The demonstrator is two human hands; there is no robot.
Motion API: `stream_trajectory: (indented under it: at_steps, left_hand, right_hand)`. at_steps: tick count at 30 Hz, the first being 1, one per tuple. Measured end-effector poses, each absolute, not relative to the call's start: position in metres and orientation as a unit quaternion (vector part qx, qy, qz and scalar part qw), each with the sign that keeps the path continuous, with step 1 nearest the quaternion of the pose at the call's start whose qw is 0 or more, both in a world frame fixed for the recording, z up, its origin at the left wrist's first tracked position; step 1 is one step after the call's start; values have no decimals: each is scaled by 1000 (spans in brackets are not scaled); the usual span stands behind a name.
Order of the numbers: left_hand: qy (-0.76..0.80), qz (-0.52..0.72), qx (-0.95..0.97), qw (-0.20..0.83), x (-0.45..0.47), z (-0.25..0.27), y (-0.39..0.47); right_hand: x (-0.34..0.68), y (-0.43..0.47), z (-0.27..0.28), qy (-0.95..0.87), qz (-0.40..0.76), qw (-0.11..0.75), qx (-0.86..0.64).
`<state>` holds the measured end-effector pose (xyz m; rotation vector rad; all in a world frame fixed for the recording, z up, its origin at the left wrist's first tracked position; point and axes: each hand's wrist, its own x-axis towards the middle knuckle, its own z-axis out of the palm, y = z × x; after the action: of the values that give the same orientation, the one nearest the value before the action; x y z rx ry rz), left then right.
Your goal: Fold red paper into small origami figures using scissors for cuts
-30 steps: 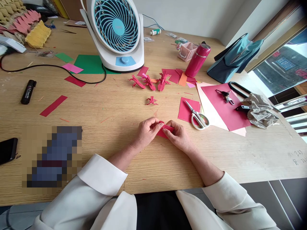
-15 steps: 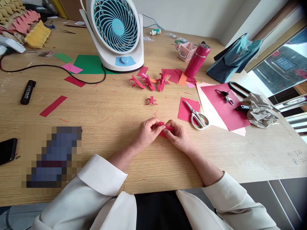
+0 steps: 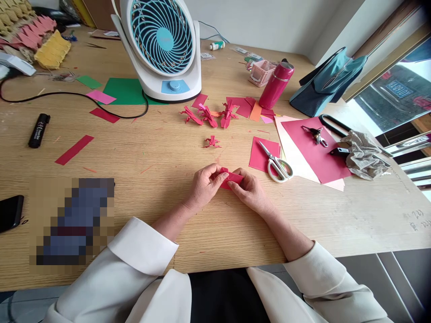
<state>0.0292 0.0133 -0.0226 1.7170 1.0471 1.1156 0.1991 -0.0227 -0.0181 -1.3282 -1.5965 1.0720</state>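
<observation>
Between my two hands is a small folded piece of red paper (image 3: 232, 177), held just above the wooden table. My left hand (image 3: 208, 183) pinches its left end between thumb and fingers. At the other end, my right hand (image 3: 248, 190) grips it with the thumb on the near side; the fingers behind are partly hidden. Beyond the hands sits a small red origami figure (image 3: 212, 141), with larger folded red figures (image 3: 209, 115) in a row farther back. To the right, white-handled scissors (image 3: 276, 162) lie partly over square red paper (image 3: 259, 154).
A white and blue fan (image 3: 164, 49) stands at the back. Right of it are a red flask (image 3: 276, 85), a pink basket (image 3: 261, 73) and a teal bag (image 3: 326, 83). A black marker (image 3: 39, 130), a red strip (image 3: 74, 150) and a phone (image 3: 11, 213) lie on the left.
My left thumb has shifted left and my hands show more of the folded paper's face. The paper has tilted slightly; the things on the table have stayed put.
</observation>
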Motion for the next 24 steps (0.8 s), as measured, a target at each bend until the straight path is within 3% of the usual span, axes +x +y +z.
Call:
stream_trajectory:
  at_steps: [15, 24]
  left_hand:
    - [410, 458, 678, 404, 29, -30, 18]
    - [349, 452, 625, 532, 30, -30, 15]
  right_hand:
    - [199, -19, -31, -586, 433, 478, -490]
    - [198, -17, -30, -573, 409, 535, -466]
